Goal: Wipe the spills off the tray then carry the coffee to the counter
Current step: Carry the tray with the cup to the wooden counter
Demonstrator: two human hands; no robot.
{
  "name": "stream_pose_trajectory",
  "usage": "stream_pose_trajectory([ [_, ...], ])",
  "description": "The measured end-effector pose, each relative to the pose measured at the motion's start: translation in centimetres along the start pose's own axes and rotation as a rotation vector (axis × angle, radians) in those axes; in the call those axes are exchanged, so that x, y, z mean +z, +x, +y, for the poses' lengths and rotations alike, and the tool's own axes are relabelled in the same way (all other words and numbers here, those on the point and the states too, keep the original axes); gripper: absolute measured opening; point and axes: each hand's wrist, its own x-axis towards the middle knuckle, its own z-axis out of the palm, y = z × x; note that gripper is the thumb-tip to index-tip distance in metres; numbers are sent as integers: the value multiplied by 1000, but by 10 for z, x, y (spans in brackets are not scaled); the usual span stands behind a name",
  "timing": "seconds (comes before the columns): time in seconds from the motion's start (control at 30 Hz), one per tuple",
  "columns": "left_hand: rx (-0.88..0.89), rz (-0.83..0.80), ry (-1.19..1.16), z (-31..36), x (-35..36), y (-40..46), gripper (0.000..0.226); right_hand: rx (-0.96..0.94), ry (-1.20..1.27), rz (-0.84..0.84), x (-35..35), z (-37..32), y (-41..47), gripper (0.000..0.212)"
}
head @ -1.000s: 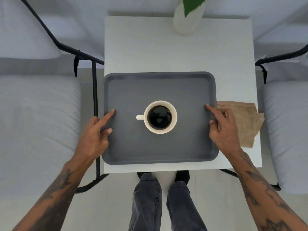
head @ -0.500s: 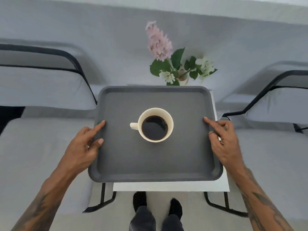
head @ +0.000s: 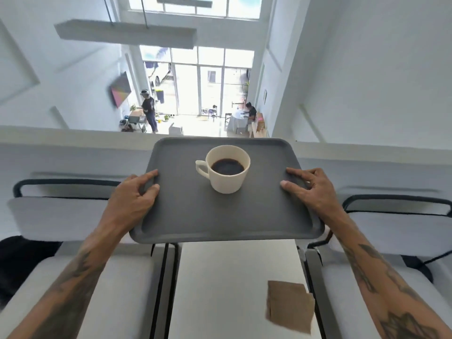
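A dark grey tray (head: 220,216) is held in the air above the small white table (head: 220,277). On it stands a cream cup (head: 228,172) of black coffee, handle pointing left. My left hand (head: 133,194) grips the tray's left rim, thumb on top. My right hand (head: 310,188) grips the right rim the same way. The tray surface looks dry and free of spills.
A crumpled brown paper napkin (head: 289,305) lies on the table's right side. Grey cushioned chairs with black frames stand at the left (head: 61,216) and right (head: 396,216). Beyond a low white wall (head: 73,138), a bright hall with two people lies far below.
The tray with the cup has risen off the table in both hands. My view has tilted up from the table to the hall beyond.
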Motion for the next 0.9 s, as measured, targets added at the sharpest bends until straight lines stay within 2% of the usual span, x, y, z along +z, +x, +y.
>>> stream_pose_trajectory([
  [0.17,-47,-16,-18,29,-15,-11,53,42,53,-6,-15,-10,-5,40],
  [0.33,-47,23,-95,63,-57,-37,57,-4,32,-2,-59,-57,-20,38],
  [0.63,85,115,-169,164,-190,-115,54,-174,-41,108,-193,-199,-105,34],
  [0.9,267,251,-213,255,-322,-180,52,-315,29,272,-297,-311,-182,27],
])
